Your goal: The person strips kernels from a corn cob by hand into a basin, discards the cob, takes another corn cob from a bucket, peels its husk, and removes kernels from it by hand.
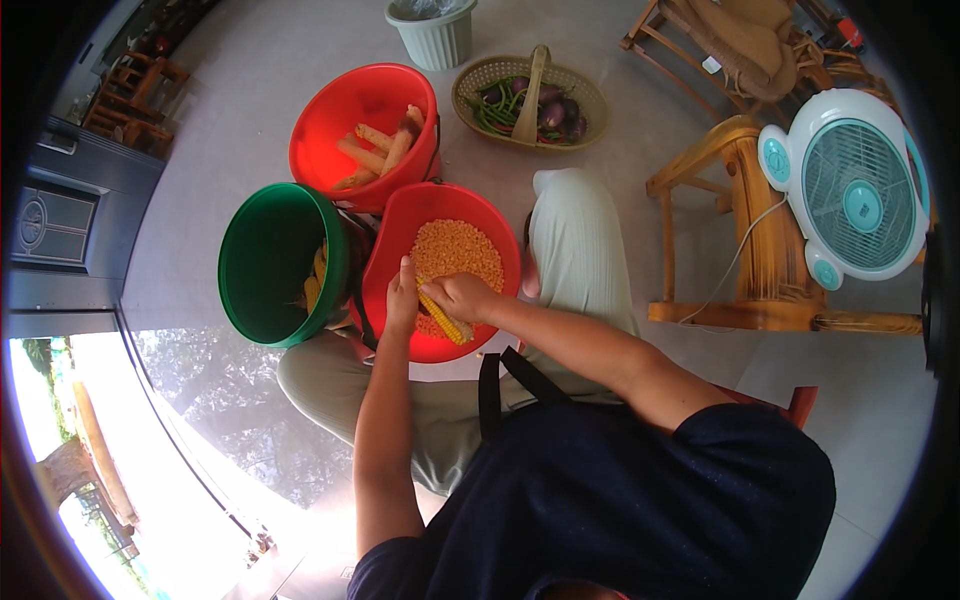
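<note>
A partly shelled yellow corn cob (442, 315) lies slanted between my hands, above a red bucket (382, 300). My right hand (461, 296) is closed around the cob, with the thumb on its kernels. My left hand (403, 300) holds the cob from the left side near its upper end; its fingers are partly hidden. Loose corn kernels (457, 247) cover the bottom of the bucket beneath both hands. Pale bare rows show along the cob's right side near the lower end.
At left, a green bucket (277, 262) contains corn cobs (313, 289). Another red bucket (319, 142) holds stripped cobs (382, 146). Beyond stand a basket (469, 131) of eggplants and green peppers and a pale bin (435, 45). A fan (862, 195) rests on a wooden chair (765, 225) at right.
</note>
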`<state>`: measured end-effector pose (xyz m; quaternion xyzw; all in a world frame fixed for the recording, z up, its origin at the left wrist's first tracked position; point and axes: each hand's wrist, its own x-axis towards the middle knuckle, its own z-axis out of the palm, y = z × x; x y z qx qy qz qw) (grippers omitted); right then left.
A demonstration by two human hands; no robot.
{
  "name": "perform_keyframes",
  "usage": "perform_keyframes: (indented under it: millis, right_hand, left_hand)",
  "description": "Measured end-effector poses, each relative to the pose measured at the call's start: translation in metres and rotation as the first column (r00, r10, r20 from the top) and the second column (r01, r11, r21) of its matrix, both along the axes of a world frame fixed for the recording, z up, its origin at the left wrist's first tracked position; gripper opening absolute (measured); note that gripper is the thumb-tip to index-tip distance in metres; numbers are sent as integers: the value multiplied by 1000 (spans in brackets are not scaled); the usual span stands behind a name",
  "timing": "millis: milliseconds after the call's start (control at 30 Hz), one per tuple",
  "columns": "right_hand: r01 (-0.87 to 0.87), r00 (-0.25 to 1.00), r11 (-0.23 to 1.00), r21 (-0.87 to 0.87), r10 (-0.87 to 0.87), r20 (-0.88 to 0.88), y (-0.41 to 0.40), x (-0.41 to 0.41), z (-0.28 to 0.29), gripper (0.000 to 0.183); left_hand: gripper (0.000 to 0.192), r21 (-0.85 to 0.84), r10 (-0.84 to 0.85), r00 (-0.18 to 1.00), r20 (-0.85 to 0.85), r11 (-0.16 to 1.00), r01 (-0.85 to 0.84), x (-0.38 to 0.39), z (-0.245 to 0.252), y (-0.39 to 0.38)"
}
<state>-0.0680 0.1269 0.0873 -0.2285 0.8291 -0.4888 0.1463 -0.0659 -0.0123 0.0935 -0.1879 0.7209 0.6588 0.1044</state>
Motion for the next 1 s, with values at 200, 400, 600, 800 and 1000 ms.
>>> perform_keyframes:
  millis: [200,400,600,800,1000]
  right_hand:
    - [146,989,986,-78,-145,17,-1,-2,0,44]
    - [82,978,996,-30,-74,193,-2,-6,3,47]
    - [99,993,993,56,-103,58,-1,-2,-7,46]
    - [231,971,968,-95,-223,85,-2,-4,-2,49]
    - [129,955,991,-47,-111,275,-1,-7,4,53]
  left_hand:
    - [56,108,-1,1000,-4,994,1,-1,-2,-4]
    - [58,-119,-71,997,-13,990,69,2,-13,2]
    - [59,-69,-52,999,-3,996,52,1,-20,2]
    - [60,35,-8,1000,19,999,7,1,-8,1]
    - [59,-2,29,997,-73,1000,-29,0,-15,5]
